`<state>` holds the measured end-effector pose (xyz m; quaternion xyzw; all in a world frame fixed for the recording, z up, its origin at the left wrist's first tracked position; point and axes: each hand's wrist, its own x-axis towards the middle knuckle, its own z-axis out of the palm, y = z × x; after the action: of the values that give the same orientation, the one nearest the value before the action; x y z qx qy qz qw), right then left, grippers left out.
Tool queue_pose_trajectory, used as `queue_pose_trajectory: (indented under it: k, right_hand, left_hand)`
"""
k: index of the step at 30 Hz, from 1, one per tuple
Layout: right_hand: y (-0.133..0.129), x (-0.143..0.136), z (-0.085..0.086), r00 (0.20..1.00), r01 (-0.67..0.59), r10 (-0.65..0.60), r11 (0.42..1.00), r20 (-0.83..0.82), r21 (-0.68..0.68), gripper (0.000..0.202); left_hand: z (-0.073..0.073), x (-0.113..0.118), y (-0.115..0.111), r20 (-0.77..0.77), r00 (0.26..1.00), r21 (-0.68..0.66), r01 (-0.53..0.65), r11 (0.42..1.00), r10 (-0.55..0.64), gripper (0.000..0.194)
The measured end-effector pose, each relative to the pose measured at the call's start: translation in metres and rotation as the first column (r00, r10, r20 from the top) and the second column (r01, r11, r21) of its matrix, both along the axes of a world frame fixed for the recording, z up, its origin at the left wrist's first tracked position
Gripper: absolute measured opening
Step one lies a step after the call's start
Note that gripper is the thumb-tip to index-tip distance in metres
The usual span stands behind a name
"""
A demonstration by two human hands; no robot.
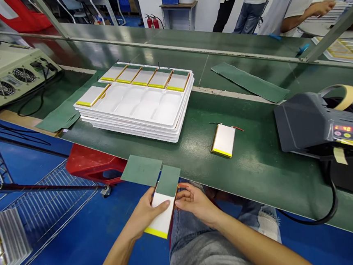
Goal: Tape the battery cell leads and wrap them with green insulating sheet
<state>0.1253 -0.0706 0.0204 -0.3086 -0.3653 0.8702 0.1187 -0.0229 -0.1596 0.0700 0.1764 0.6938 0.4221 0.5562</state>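
Observation:
A white battery pack (161, 217) with a yellow strip along its lower end is held over my lap, near the bench edge. A green sheet piece (169, 179) covers its upper end, and another green piece (142, 169) sticks out to the left. My left hand (149, 211) grips the pack's left side, thumb across its white face. The fingers of my right hand (192, 200) are closed at its right edge. On the bench lies a second battery pack (224, 140) with a black and a red wire.
Stacked white trays (137, 103) hold several packs at centre left. Green sheets (249, 81) lie behind on the right. A tape dispenser (321, 124) stands at right, a fan-cooled machine (11, 77) at left. People stand beyond the bench.

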Motion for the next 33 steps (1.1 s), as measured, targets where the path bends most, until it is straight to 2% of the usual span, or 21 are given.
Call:
queue_pose_trajectory:
  k: [6, 12, 15, 17, 18, 20, 21, 23, 25, 27, 28, 29, 30, 33]
  right_hand:
    - [0.000, -0.001, 0.003, 1.000, -0.001, 0.001, 1.000, 0.002, 0.004, 0.056]
    - [-0.001, 0.005, 0.010, 0.998, -0.059, 0.058, 0.998, 0.023, 0.032, 0.054]
    - [0.003, 0.024, 0.020, 0.989, -0.141, 0.136, 0.985, 0.055, 0.098, 0.041]
    - [0.010, 0.042, 0.033, 0.982, -0.177, 0.159, 0.962, 0.101, 0.210, 0.033]
    - [0.014, 0.051, 0.041, 0.983, -0.165, 0.133, 0.944, 0.129, 0.284, 0.031]
    - [0.024, 0.066, 0.061, 0.989, -0.072, 0.007, 0.898, 0.149, 0.434, 0.030]
    - [0.029, 0.071, 0.071, 0.991, -0.014, -0.056, 0.864, 0.124, 0.503, 0.031]
    - [0.036, 0.078, 0.091, 0.993, 0.056, -0.111, 0.779, 0.050, 0.624, 0.030]
    - [0.040, 0.082, 0.107, 0.994, 0.041, -0.105, 0.688, 0.043, 0.724, 0.023]
    - [0.042, 0.083, 0.115, 0.983, -0.012, -0.141, 0.597, 0.120, 0.802, 0.010]
    - [0.042, 0.083, 0.116, 0.972, -0.030, -0.174, 0.578, 0.159, 0.816, 0.011]
    - [0.043, 0.083, 0.115, 0.964, -0.031, -0.196, 0.589, 0.180, 0.807, 0.017]
    - [0.043, 0.083, 0.113, 0.963, -0.022, -0.194, 0.635, 0.186, 0.773, 0.021]
    - [0.043, 0.083, 0.099, 0.993, -0.007, -0.054, 0.863, 0.105, 0.506, 0.032]
  left_hand:
    - [-0.002, 0.001, 0.001, 0.004, 1.000, -0.048, -0.028, 0.998, 0.029, 0.044]
    - [-0.006, 0.003, 0.006, -0.001, 1.000, -0.074, -0.011, 0.997, 0.011, 0.044]
    - [0.007, 0.007, 0.001, -0.009, 1.000, -0.065, 0.016, 0.998, -0.017, 0.040]
    - [0.023, 0.011, -0.007, -0.004, 0.992, -0.015, 0.123, 0.992, -0.123, 0.035]
    - [0.032, 0.014, -0.011, -0.023, 0.979, 0.028, 0.203, 0.979, -0.203, 0.031]
    - [0.049, 0.020, -0.016, -0.149, 0.925, 0.097, 0.365, 0.926, -0.349, 0.024]
    - [0.056, 0.023, -0.017, -0.239, 0.888, 0.095, 0.424, 0.900, -0.393, 0.020]
    - [0.065, 0.031, -0.014, -0.402, 0.811, 0.020, 0.471, 0.882, -0.425, 0.016]
    - [0.066, 0.039, -0.008, -0.490, 0.749, -0.054, 0.485, 0.873, -0.447, 0.036]
    - [0.063, 0.047, 0.000, -0.534, 0.705, -0.078, 0.510, 0.857, -0.468, 0.056]
    - [0.061, 0.052, 0.003, -0.549, 0.685, -0.077, 0.530, 0.845, -0.479, 0.062]
    - [0.058, 0.056, 0.005, -0.563, 0.665, -0.071, 0.553, 0.830, -0.491, 0.067]
    - [0.054, 0.060, 0.006, -0.574, 0.649, -0.060, 0.574, 0.816, -0.499, 0.073]
    - [0.044, 0.069, 0.007, -0.599, 0.638, 0.016, 0.613, 0.790, -0.483, 0.095]
